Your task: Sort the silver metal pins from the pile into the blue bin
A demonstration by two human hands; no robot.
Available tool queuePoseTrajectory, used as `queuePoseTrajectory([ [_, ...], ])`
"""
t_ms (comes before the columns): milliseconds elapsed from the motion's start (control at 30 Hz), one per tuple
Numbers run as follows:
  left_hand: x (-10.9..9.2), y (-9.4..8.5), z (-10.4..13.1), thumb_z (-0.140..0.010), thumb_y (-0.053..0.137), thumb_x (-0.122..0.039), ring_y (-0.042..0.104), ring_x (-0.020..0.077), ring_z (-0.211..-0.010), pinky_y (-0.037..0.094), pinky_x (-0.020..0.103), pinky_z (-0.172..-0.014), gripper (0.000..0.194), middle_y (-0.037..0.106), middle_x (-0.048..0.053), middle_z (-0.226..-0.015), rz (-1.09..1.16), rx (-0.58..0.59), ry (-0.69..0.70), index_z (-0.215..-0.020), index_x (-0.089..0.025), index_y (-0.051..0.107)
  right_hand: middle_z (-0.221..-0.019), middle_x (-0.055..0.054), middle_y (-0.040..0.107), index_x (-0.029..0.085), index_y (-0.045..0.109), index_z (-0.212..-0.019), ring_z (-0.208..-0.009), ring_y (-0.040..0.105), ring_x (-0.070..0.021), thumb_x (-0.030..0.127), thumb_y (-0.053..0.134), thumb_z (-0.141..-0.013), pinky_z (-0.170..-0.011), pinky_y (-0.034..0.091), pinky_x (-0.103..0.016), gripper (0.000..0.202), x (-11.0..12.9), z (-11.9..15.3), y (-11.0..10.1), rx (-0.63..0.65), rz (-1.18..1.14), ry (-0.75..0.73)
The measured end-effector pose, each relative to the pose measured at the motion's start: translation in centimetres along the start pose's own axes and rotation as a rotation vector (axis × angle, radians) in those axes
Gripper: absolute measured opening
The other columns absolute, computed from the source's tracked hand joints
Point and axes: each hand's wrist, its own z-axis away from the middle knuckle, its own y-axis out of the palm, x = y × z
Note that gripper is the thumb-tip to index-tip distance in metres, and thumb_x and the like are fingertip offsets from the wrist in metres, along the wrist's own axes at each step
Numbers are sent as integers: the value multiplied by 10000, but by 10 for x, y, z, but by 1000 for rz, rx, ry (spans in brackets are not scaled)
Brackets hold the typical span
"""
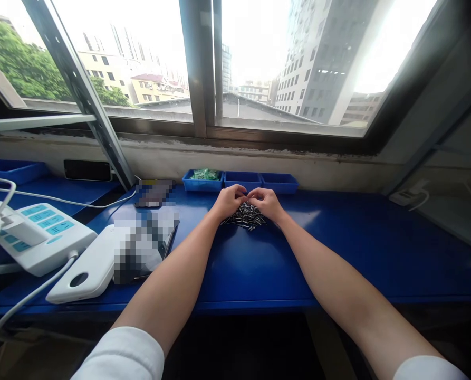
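Note:
A pile of small dark and silvery metal pieces [246,216] lies on the blue tabletop [255,269]. My left hand [229,200] is over the pile's left side, and my right hand [267,202] is over its right side. Both have bent fingers with the fingertips meeting above the pile; whatever they may pinch is too small to make out. Just behind my hands stand three joined blue bins: the left bin [202,184] holds green material, while the middle bin [242,179] and right bin [279,182] show no contents.
On the left are a white power strip [47,232] with cables, a white power bank [85,266], a phone [87,170] and partly blurred items. A metal post [101,126] rises behind them. Windows [207,68] line the back; a white socket [403,197] is at right.

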Motion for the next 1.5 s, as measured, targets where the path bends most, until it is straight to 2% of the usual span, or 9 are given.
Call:
queuePoseTrajectory([
  [200,9,-8,-6,-750,601,-224,628,172,-890,478,248,-833,227,690,50,-959,-211,-69,-79,-966,-170,645,-650,3,662,172,688,-731,-630,599,-147,247,587,-618,-629,471,-250,169,-5,-8,-2,-124,-2,131],
  [433,22,-14,-10,-793,483,-278,589,259,-1014,445,333,-897,283,642,128,-1068,-503,-79,-263,-981,-158,657,-815,0,706,205,715,-805,-813,630,-160,222,523,-680,-781,476,-254,230,3,-30,-14,-178,363,165],
  [633,19,-11,-7,-786,488,-347,606,282,-980,463,332,-836,288,677,130,-997,-510,60,-277,-908,-170,679,-1058,-61,670,173,656,-1077,-1064,522,-258,261,529,-722,-921,416,-359,387,8,-62,-17,-65,770,65],
  [867,19,-8,-7,-798,476,-385,607,281,-978,457,328,-849,328,671,148,-1025,-553,107,-245,-906,-157,687,-1203,-126,579,165,571,-1200,-1186,370,-367,354,559,-733,-950,333,-504,504,0,-79,-3,155,993,156],
  [967,20,-8,-7,-808,462,-386,609,282,-981,455,328,-851,337,671,144,-1029,-564,114,-243,-910,-159,689,-1251,-116,551,183,565,-1210,-1199,352,-374,391,558,-739,-952,330,-513,516,-3,-74,-2,128,953,168],
  [1133,19,-8,-7,-817,452,-439,601,293,-1008,450,327,-858,395,670,138,-1058,-512,146,-215,-968,-158,684,-1155,-81,614,186,627,-1102,-1118,469,-280,369,493,-786,-935,392,-402,389,-6,-48,-7,-82,749,128],
  [1300,16,-1,-2,-833,403,-554,492,278,-1190,369,315,-976,557,557,127,-1280,-446,219,-175,-1176,-160,597,-1025,-80,660,170,658,-1047,-945,590,-199,399,541,-757,-862,443,-294,388,-14,-21,-9,24,657,150],
  [1400,17,6,-1,-854,379,-527,417,266,-1262,303,319,-1031,529,525,111,-1320,-531,227,-138,-1180,-169,592,-1070,-107,640,175,669,-1059,-985,583,-226,488,569,-733,-879,436,-314,464,-18,-12,-6,111,701,164],
  [1500,19,12,-1,-864,391,-456,447,263,-1228,317,322,-1019,441,574,103,-1258,-569,189,-90,-1117,-180,626,-1057,-92,651,206,696,-1013,-1002,578,-226,439,529,-779,-894,425,-313,370,-19,-7,1,151,687,136],
])
